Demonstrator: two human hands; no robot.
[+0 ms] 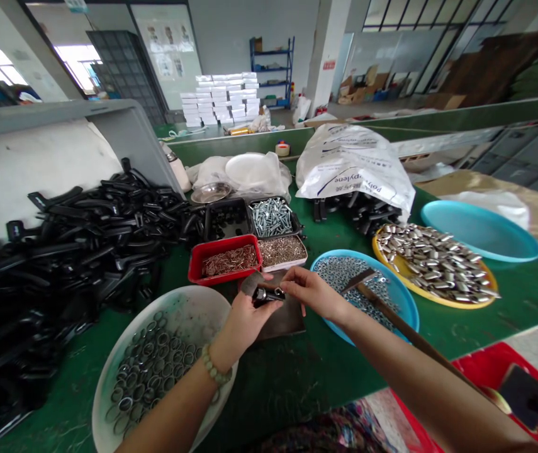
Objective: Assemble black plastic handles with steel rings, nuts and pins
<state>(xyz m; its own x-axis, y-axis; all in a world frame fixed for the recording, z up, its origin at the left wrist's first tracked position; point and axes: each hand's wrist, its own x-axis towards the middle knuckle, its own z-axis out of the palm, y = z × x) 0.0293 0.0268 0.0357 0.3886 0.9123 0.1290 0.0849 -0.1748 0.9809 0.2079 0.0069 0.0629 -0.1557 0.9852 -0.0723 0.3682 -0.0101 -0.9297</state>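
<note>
Bare forearms stretch across a green tabletop, a white basin of metal rings at 7 o'clock. The left hand grips a small black fitting just below a red tray; the right hand pinches at it, its hold unclear.

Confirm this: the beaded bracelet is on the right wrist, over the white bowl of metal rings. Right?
No: the beaded bracelet is on the left wrist, not the right, as the head view shows, over the white bowl of metal rings.
</note>
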